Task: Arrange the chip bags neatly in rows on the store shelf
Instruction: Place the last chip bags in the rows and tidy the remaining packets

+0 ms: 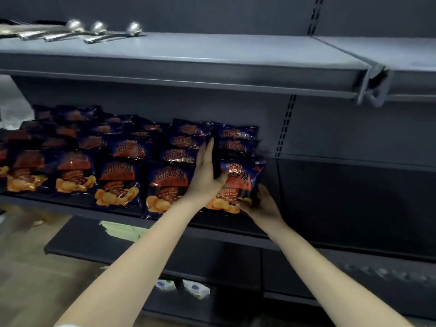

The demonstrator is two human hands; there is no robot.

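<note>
Dark blue chip bags with orange print stand in several rows on the grey middle shelf (pixel 306 234). The front bag of the rightmost row (pixel 238 178) leans forward at the shelf's front. My left hand (pixel 206 175) has its fingers straight in the gap between this row and the one to its left, thumb on the bag's left edge. My right hand (pixel 262 204) grips the bag's lower right corner. More bags (pixel 236 138) stand behind it. The neighbouring front bag (pixel 167 187) is partly hidden by my left forearm.
The middle shelf is bare to the right of the last row. The upper shelf (pixel 212 64) carries several metal ladles (pixel 111 33) at its left. A lower shelf holds green packets (pixel 122 230), and white packets (pixel 184 286) sit near the floor.
</note>
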